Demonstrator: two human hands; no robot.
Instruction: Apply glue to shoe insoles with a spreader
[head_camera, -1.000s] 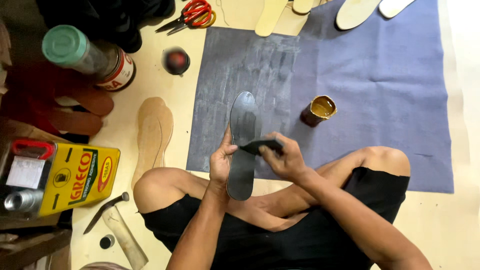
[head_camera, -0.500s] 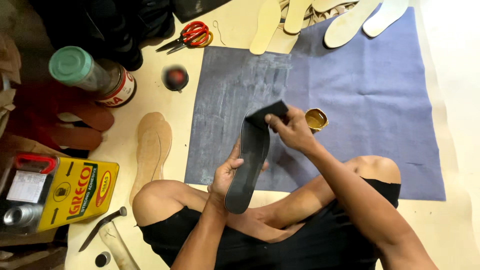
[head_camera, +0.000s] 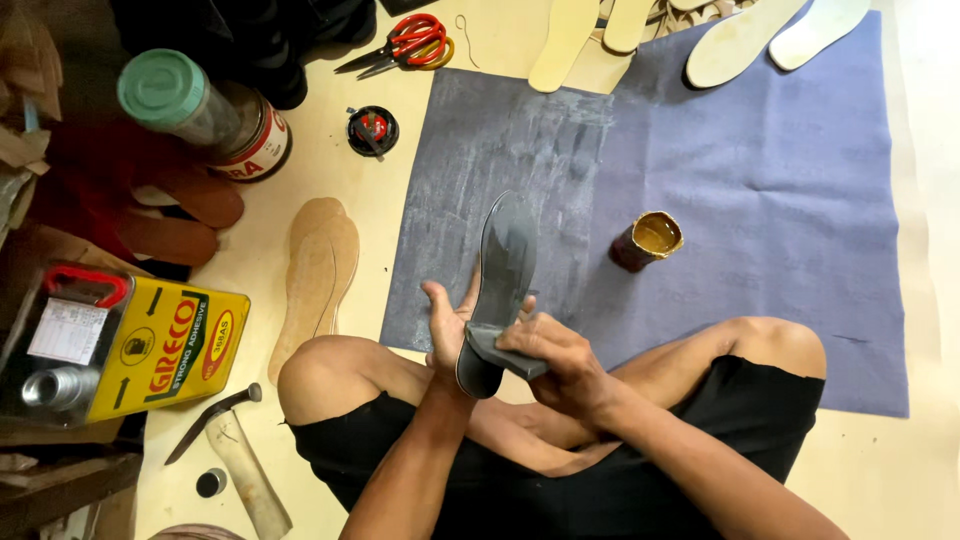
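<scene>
A: Where's the insole?

B: Dark insole (head_camera: 505, 270) is in my left hand (head_camera: 448, 335), fingers closed around its heel end. Long axis runs away from me, toe up over the blue mat (head_camera: 760, 200).

A: Right hand?

B: My right hand (head_camera: 550, 355) is clamped on a grey pad (head_camera: 505, 352), pressed at the heel. Glue pot (head_camera: 647, 240) sits to the right, nearer that hand.

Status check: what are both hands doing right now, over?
Left hand props the grey insole from behind. Right hand presses a dark pad on its heel end. Glue cup stands apart; nothing obstructing.
</scene>
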